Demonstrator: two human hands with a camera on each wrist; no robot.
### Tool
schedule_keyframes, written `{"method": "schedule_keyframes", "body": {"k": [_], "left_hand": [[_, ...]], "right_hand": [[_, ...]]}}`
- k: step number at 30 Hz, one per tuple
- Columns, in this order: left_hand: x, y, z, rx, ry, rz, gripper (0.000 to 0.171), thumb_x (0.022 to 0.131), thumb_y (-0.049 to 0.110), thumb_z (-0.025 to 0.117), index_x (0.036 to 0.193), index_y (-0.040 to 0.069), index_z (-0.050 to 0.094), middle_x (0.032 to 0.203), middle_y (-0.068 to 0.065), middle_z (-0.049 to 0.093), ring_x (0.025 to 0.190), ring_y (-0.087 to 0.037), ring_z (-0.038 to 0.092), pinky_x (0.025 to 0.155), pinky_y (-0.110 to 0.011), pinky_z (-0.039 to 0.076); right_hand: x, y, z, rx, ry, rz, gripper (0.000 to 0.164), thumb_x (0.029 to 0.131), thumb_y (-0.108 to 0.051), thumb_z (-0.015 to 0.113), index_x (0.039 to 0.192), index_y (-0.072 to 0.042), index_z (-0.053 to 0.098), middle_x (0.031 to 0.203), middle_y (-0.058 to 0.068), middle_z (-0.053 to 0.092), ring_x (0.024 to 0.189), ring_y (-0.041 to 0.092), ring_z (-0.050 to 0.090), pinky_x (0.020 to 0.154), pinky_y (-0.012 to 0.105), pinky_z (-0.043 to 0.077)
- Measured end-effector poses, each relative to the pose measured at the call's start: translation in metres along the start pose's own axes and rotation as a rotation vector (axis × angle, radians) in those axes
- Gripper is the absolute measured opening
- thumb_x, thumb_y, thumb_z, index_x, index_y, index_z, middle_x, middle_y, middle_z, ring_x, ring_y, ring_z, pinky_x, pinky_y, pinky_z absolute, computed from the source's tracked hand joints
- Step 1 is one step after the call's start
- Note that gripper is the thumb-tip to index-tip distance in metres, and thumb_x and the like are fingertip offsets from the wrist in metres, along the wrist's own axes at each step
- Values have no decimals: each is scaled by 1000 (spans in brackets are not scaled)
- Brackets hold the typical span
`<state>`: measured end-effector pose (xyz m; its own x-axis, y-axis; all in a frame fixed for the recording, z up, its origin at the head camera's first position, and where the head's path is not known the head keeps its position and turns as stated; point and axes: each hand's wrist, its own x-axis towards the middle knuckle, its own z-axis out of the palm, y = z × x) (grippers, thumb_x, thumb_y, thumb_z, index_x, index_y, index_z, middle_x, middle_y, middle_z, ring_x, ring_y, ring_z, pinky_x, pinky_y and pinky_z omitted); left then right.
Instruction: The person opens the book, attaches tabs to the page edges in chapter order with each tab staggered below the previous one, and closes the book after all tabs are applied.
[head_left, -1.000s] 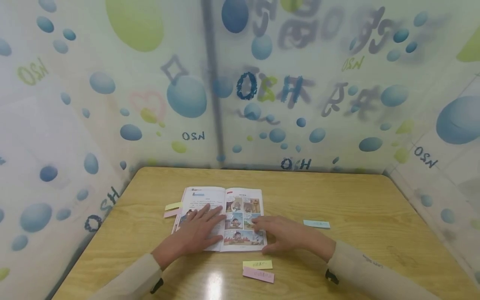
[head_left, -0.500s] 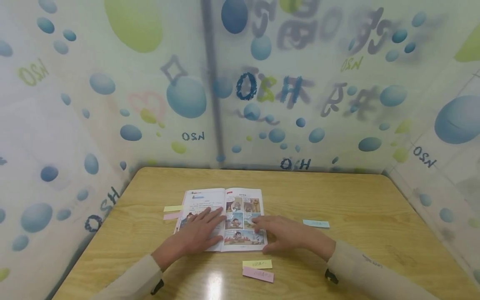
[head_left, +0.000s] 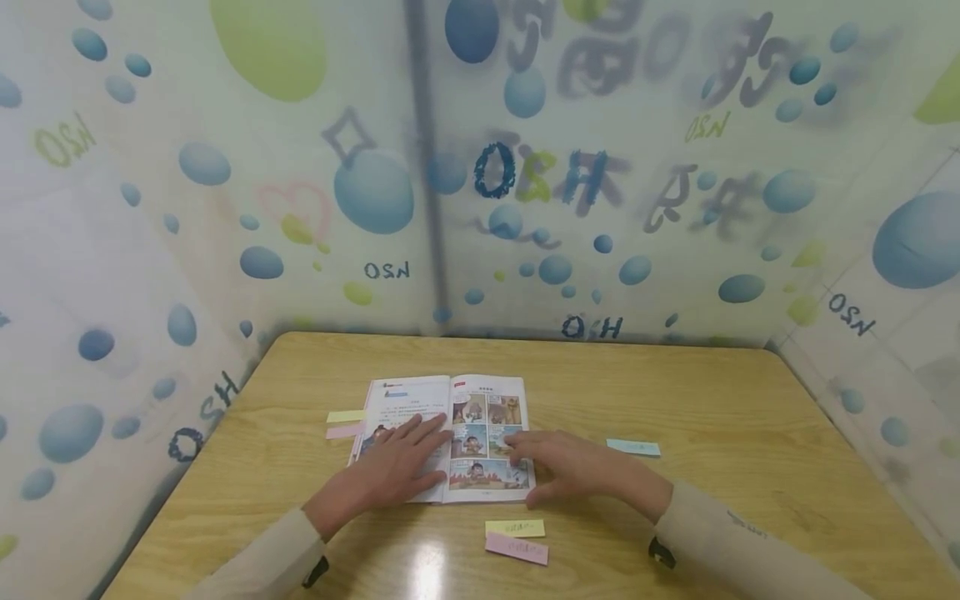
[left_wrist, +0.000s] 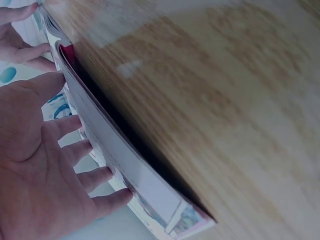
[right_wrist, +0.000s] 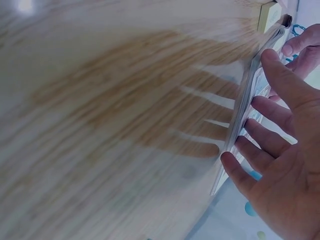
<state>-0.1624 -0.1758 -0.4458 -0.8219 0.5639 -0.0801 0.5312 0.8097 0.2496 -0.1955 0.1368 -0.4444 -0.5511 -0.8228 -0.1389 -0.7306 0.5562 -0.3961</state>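
Note:
An open comic book (head_left: 487,483) lies on the wooden table, text and a picture on its left page, coloured panels on its right. My left hand (head_left: 390,467) rests on the left page, its fingers extended towards the spine. In the left wrist view, the fingertips of my left hand (left_wrist: 55,150) touch the page near the book's edge (left_wrist: 145,175). My right hand (head_left: 573,467) touches the right page with its fingertips, the thumb by the lower right corner. Seen from the right wrist, the fingers of my right hand (right_wrist: 285,145) are spread and gently bent along the page edge.
A yellow tab (head_left: 346,416) and a pink tab (head_left: 344,431) stick out from the book's left side. Nearer me lie a yellow slip (head_left: 525,527) and a pink slip (head_left: 517,548), overlapping. A blue slip (head_left: 633,448) lies right of the book. Patterned walls surround the table (head_left: 675,383).
The fingers of my left hand have slid slightly towards me and closer together on the left page. The right hand stays almost still.

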Motion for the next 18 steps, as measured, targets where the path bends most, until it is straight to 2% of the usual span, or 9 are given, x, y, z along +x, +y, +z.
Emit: {"method": "schedule_keyframes", "body": {"k": [10,18], "left_hand": [[1,1,-2,-18,4,7,58,102,36,62,152,10,46,162,-14,31,143,-46,30,110,-68,28],[1,4,-3,-12,33,10,57,101,33,65,150,8,48,159,-16,35,143,-47,30,111,-66,28]], "right_hand": [[0,-3,-6,-7,-25,13,44,93,-37,76,130,-15,66,154,8,45,140,25,42,113,42,35],[-3,1,-4,-22,25,-24,35,94,-20,73,128,-15,64,150,8,50,138,25,46,112,41,37]]}}
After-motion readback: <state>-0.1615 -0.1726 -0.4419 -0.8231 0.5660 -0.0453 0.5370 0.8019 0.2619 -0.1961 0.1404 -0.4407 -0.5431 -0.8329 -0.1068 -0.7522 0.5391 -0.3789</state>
